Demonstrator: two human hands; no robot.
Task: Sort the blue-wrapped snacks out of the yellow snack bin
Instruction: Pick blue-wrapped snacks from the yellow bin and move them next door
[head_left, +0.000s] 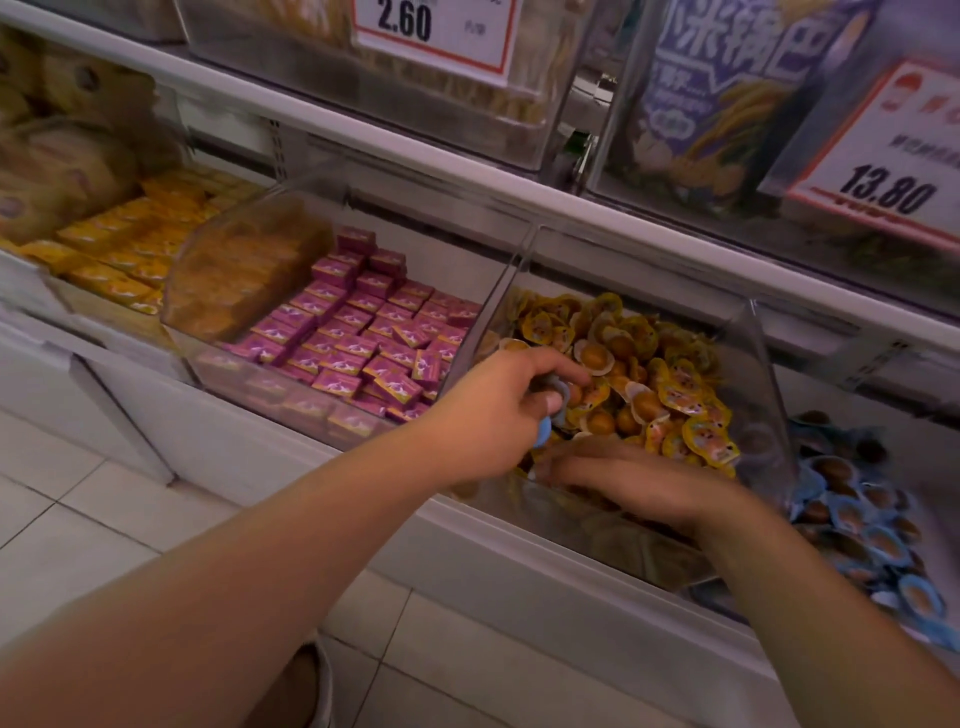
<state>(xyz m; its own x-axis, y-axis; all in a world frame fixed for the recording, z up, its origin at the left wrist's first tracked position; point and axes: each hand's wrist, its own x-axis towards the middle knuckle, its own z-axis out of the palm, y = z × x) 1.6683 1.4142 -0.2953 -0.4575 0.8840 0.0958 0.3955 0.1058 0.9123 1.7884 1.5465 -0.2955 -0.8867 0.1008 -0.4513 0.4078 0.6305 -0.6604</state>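
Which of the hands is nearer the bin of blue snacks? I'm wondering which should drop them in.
Right. The right hand lies in the yellow bin, beside the blue bin; the left hand is farther left.

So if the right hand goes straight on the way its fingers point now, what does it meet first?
Probably the left hand, holding blue-wrapped snacks; the right hand points leftward over the yellow snacks. Depth is unclear.

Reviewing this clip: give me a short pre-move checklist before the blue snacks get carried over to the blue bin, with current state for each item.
1. Left hand grips blue-wrapped snacks: ok.
2. Grip secure: cannot tell, one hangs below the fingers.
3. Right hand holds nothing: cannot tell, fingers blurred among the yellow snacks.
4. Blue bin on the right open for drop: ok.
5. Clear divider wall between bins must be cleared: not ok yet.
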